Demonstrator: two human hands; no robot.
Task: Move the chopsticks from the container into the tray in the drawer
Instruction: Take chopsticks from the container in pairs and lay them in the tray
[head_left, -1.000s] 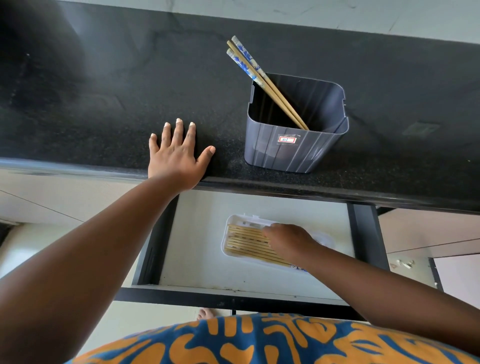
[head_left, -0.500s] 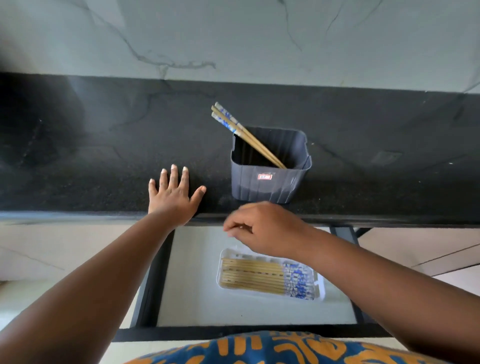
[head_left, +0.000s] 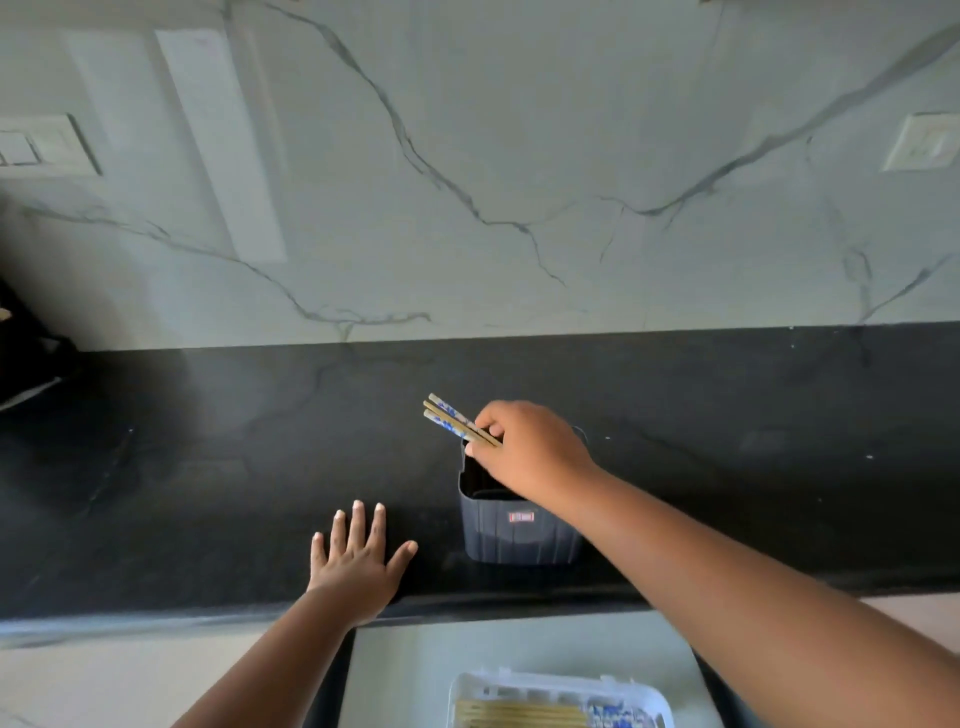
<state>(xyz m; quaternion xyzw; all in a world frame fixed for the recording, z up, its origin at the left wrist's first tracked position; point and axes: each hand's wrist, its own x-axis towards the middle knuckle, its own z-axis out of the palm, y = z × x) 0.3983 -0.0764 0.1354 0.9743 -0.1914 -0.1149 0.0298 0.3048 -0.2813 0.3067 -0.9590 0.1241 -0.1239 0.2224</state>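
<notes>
At the bottom edge of the frame, a white plastic tray (head_left: 558, 686) is lying in the open drawer (head_left: 415, 670), already holding a flat row of pale bamboo chopsticks (head_left: 519, 716) with blue-patterned ends. Just above it, the person's left hand (head_left: 358, 564) is resting flat on the speckled black stone worktop (head_left: 208, 493), fingers spread and holding nothing. To its right, a ribbed grey plastic container (head_left: 519, 535), squarish with rounded corners and a small red label, is standing upright near the worktop's front edge. The right hand (head_left: 530, 452) is reaching over its mouth, fingers and thumb pinching the last few chopsticks (head_left: 452, 418) just below their blue-and-white tops; their lower lengths are hidden behind the hand and inside the container. These sticks are looking light, thin and rigid, and probably smooth enough to slide against one another, so a firm pinch gathering them together near the thicker patterned ends is likely the safest hold; a loose grip could be letting one slip back. Behind, a pale marble-look wall (head_left: 519, 156) with grey veins is rising from the worktop, carrying white switch plates (head_left: 41, 145) at both sides.
</notes>
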